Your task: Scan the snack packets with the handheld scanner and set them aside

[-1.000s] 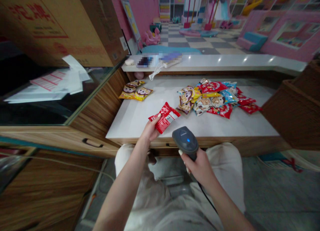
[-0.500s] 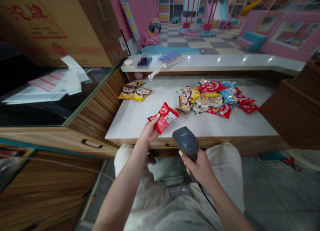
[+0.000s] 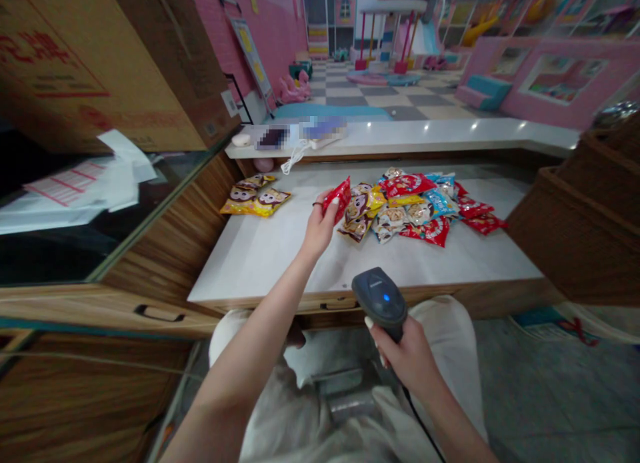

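Note:
A red snack packet (image 3: pixel 342 197) is gripped in my left hand (image 3: pixel 321 224), held over the white desk (image 3: pixel 260 263) just left of a heap of snack packets (image 3: pixel 395 221). That heap mixes yellow, white, blue and red packets. Several yellow packets (image 3: pixel 257 200) lie together at the desk's left end. My right hand (image 3: pixel 407 348) is wrapped round the handle of a dark grey barcode scanner (image 3: pixel 380 297), near the desk's front edge. A blue light glows on the scanner's top, and its cable hangs below my wrist.
A raised white ledge (image 3: pixel 400 135) runs behind the desk, carrying a white cable (image 3: pixel 295 157) and blurred-out items. On the left, papers (image 3: pixel 80 183) and a large cardboard box (image 3: pixel 150 69) sit on a dark glass counter. A brown woven basket (image 3: pixel 585 236) stands at right.
My left hand has moved the red packet forward and right, toward the heap, and turned it. The scanner's blue light has come on. The view has shifted slightly.

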`<state>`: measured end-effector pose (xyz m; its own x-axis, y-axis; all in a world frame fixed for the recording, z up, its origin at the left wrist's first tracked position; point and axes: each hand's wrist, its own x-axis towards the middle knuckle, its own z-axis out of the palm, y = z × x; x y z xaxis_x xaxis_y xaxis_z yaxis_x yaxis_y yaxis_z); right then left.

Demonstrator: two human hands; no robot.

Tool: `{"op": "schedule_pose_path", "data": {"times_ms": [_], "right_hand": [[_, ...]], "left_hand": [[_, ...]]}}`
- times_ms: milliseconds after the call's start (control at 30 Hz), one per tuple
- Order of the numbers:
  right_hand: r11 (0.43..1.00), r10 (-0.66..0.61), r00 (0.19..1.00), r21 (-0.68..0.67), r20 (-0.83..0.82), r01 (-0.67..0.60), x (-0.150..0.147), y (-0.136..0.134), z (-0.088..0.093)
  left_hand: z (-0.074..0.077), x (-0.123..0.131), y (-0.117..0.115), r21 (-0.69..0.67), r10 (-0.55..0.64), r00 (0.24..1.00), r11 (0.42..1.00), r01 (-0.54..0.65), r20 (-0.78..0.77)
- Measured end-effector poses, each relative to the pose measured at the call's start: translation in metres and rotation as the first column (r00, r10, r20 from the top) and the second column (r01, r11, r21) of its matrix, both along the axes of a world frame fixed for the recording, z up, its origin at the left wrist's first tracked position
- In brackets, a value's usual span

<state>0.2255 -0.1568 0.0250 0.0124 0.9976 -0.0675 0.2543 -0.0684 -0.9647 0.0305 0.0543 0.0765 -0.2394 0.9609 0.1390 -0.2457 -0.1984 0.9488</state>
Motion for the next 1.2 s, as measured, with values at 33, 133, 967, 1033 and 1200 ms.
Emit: {"op": "schedule_pose_path", "data": {"times_ms": [33, 133, 967, 1033, 1200], "right_hand": [[1.0, -0.008, 1.0, -0.003, -0.007, 0.008, 0.002, 0.001, 0.0], [1.0, -0.011, 1.0, -0.027, -0.018, 0.01, 0.011, 0.002, 0.001], [0.992, -0.046, 0.998, -0.112, 0.043, 0.051, -0.015, 0.005, -0.017], [0.99, -0.061, 0.997, -0.126, 0.041, 0.066, -0.017, 0.005, -0.016], [0.985, -0.072, 0.997, -0.154, 0.035, 0.076, -0.012, 0.004, -0.018]], "left_hand": [[0.007, 0.011, 0.016, 0.051, 0.002, 0.995, 0.999, 0.003, -0.104], [0.02, 0.046, 0.062, 0.19, -0.008, 0.925, 0.978, 0.087, -0.38], [-0.029, -0.195, 0.098, 0.072, 0.234, 0.346, 0.904, -0.422, -0.909], [-0.025, -0.218, 0.117, 0.017, 0.144, 0.238, 0.884, -0.467, -0.961], [-0.03, -0.24, 0.147, -0.121, -0.052, 0.152, 0.864, -0.489, -0.987]]}}
